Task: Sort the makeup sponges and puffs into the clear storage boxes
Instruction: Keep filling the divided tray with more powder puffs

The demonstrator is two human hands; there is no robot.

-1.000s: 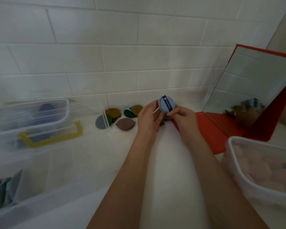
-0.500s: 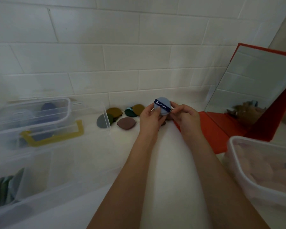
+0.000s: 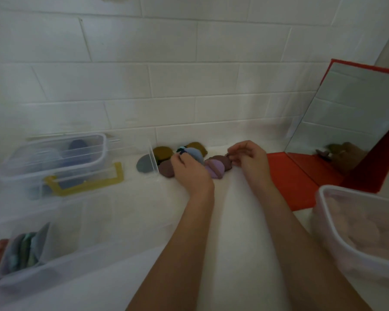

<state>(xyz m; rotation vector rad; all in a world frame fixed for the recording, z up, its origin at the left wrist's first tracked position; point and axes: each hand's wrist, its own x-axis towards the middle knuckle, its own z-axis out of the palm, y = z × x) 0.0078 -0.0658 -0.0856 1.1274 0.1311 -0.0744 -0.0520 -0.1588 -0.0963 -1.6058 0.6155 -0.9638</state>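
While the left hand (image 3: 188,169) pinches a blue puff (image 3: 194,154) over the loose puffs (image 3: 213,168) on the tabletop (image 3: 229,221), the right hand (image 3: 248,157), apart from it, curls its fingers on a brown one. Clear boxes (image 3: 54,158) sit left of the hands, a tub (image 3: 359,230) and red mirror (image 3: 350,122) right.

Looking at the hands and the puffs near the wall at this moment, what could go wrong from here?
1. The left hand grips the blue puff right above the loose puffs; moving it away could drag the lilac puff or the brown ones along.
2. An upright clear divider stands just left of that hand; a sideways sweep might knock it.
3. The right hand pinches something small that I cannot identify; it might drop among the puffs.
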